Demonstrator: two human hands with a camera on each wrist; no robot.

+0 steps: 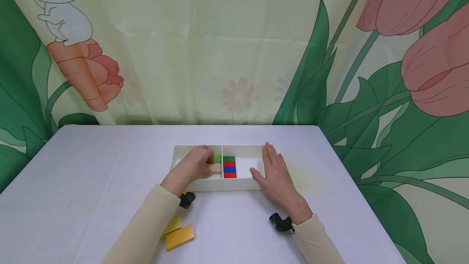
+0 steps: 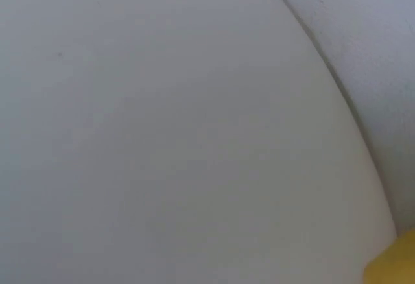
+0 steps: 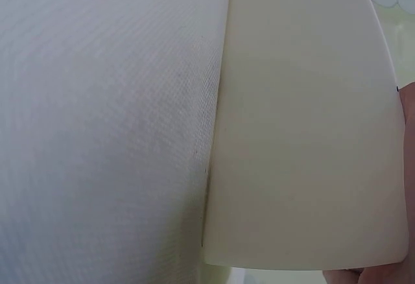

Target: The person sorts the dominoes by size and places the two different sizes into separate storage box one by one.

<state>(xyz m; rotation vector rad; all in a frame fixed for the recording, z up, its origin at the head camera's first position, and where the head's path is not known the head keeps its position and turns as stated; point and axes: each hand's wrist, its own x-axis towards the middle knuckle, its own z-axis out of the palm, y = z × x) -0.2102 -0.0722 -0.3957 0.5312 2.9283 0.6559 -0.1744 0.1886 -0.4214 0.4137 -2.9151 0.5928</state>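
A white two-compartment box stands on the table. My left hand reaches into its left compartment, fingers bent down at a green block and a plain wooden block. Its fingertips are partly hidden, so I cannot tell whether they pinch a block. The right compartment holds a stack-like row of green, red and blue blocks against the divider. My right hand lies at the box's right end, fingers straight along the wall and thumb spread inward. In the right wrist view, the box's outer wall fills the middle.
Two yellow blocks, one of them a flat yellow-orange block, lie on the white tablecloth beside my left forearm. Another bit of yellow shows near the box in the left wrist view. A printed curtain hangs behind the table.
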